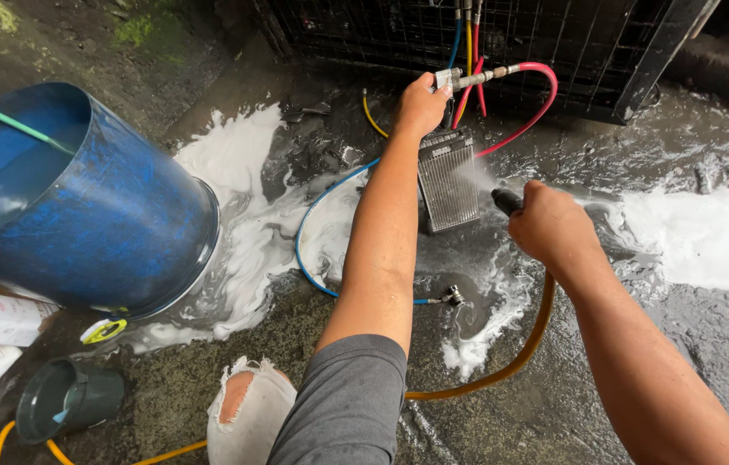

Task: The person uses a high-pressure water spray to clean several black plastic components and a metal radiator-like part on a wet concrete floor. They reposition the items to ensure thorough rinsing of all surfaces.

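Note:
My left hand (420, 105) grips the top edge of a small finned metal radiator core (449, 181) that stands upright on the wet concrete. Metal fittings (468, 79) with a red hose (537, 103) join at its top beside my fingers. My right hand (550, 226) is closed round a black spray nozzle (507, 201) on a yellow hose (520, 353), pointed at the right side of the core, where a fine spray shows. My knee in torn pale trousers (248, 409) is at the bottom.
A big blue barrel (115, 215) leans at the left. White foam (244, 232) covers the wet ground, with more foam at the right (709, 232). A blue hose (308, 250) loops on the floor. A black wire cage (554, 43) stands behind. A grey cup (67, 398) lies bottom left.

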